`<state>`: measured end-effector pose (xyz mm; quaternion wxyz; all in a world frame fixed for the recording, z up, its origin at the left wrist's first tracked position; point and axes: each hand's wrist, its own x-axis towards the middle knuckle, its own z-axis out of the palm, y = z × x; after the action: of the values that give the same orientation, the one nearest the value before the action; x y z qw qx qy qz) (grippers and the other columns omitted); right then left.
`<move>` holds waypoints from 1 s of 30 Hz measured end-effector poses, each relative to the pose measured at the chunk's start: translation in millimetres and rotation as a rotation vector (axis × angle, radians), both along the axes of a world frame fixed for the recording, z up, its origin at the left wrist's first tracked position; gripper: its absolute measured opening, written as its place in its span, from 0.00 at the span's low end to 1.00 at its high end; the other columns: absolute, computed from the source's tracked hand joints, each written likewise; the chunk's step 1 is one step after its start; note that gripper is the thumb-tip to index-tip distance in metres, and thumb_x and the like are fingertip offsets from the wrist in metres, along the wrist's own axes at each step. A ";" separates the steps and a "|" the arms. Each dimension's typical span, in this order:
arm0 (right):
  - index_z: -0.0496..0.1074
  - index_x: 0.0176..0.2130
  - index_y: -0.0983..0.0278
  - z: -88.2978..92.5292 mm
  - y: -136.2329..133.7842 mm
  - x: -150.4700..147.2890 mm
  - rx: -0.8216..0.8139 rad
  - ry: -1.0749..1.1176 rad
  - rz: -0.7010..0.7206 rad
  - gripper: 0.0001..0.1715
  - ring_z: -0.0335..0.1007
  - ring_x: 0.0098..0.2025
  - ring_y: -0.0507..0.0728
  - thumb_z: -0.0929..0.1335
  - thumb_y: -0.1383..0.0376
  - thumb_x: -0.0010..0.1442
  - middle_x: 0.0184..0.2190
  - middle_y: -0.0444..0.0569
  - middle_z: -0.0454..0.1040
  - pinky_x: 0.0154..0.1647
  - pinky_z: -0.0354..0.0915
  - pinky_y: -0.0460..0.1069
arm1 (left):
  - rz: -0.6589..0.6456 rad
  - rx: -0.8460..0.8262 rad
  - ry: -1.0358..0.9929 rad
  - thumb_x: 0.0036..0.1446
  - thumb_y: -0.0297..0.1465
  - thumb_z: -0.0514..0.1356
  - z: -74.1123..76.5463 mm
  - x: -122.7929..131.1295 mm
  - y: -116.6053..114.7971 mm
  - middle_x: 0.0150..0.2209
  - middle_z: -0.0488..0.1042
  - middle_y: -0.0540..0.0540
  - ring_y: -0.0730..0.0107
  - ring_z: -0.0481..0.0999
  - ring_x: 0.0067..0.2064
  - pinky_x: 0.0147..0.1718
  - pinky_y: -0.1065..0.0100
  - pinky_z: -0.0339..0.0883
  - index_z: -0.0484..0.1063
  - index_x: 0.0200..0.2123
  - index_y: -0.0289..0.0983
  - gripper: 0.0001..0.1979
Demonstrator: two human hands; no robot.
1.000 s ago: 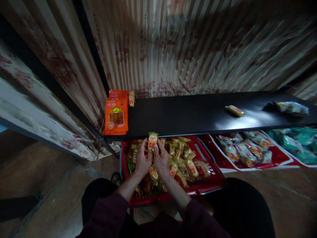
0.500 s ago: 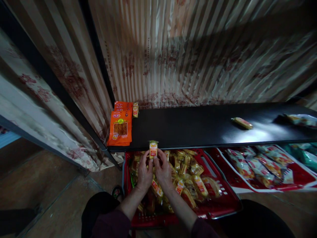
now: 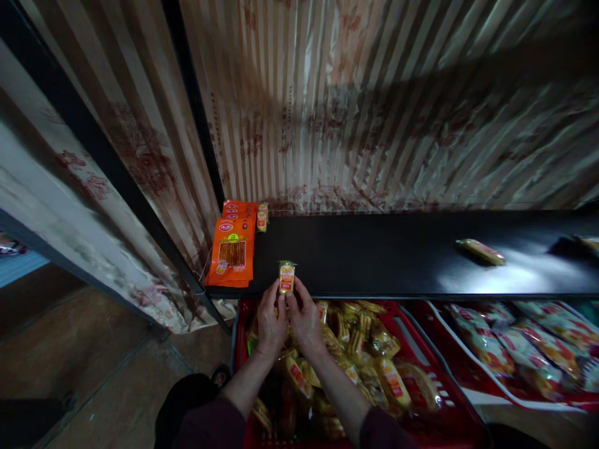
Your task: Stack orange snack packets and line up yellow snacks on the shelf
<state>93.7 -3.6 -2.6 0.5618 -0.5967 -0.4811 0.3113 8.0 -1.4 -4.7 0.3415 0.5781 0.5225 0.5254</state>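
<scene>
Between my left hand (image 3: 272, 321) and my right hand (image 3: 305, 321) is a small yellow snack packet (image 3: 287, 277) with a white and red label. Both hands are closed on its lower end, and it stands upright at the front edge of the black shelf (image 3: 374, 255). Under my forearms, a red basket (image 3: 421, 340) holds many similar yellow packets. At the shelf's left end lie overlapping orange snack bags (image 3: 233, 249). Beside them, against the back, sits a short row of small yellow packets (image 3: 262, 218).
One yellow packet (image 3: 481, 251) lies alone farther right on the shelf, with another package (image 3: 590, 243) at the right edge. A second red basket (image 3: 491, 390) holds white and red bags. A dark metal post (image 3: 194, 100) rises at left, and a striped curtain (image 3: 327, 137) hangs behind.
The view has shifted, so the shelf and baskets sit lower and the right-hand things farther right. My hands still hold the packet, now slightly nearer the shelf's surface.
</scene>
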 end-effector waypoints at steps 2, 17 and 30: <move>0.68 0.55 0.63 2.3 9.0 -1.0 0.011 -0.012 -0.003 0.26 0.70 0.53 0.61 0.64 0.57 0.59 0.52 0.54 0.73 0.56 0.63 0.58 | 0.002 0.019 -0.013 0.60 0.33 0.52 2.8 -0.5 7.6 0.53 0.72 0.40 0.61 0.70 0.55 0.56 0.58 0.60 0.69 0.52 0.40 0.18; 0.70 0.53 0.62 3.6 69.4 -4.5 0.061 -0.086 0.034 0.23 0.73 0.48 0.61 0.64 0.62 0.57 0.49 0.52 0.75 0.54 0.65 0.58 | 0.082 0.019 0.067 0.57 0.29 0.52 12.5 -4.4 60.4 0.51 0.68 0.39 0.59 0.69 0.53 0.57 0.56 0.59 0.70 0.51 0.38 0.18; 0.68 0.53 0.62 -3.2 127.0 -9.8 0.060 -0.127 0.022 0.24 0.73 0.46 0.58 0.63 0.66 0.57 0.47 0.51 0.76 0.52 0.66 0.56 | 0.052 -0.004 0.092 0.59 0.29 0.48 19.4 -4.0 104.1 0.56 0.68 0.38 0.63 0.65 0.58 0.60 0.58 0.55 0.65 0.55 0.35 0.21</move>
<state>83.9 123.3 -5.8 0.5442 -0.5929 -0.5314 0.2646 4.0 102.7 14.7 0.3045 0.5873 0.5537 0.5057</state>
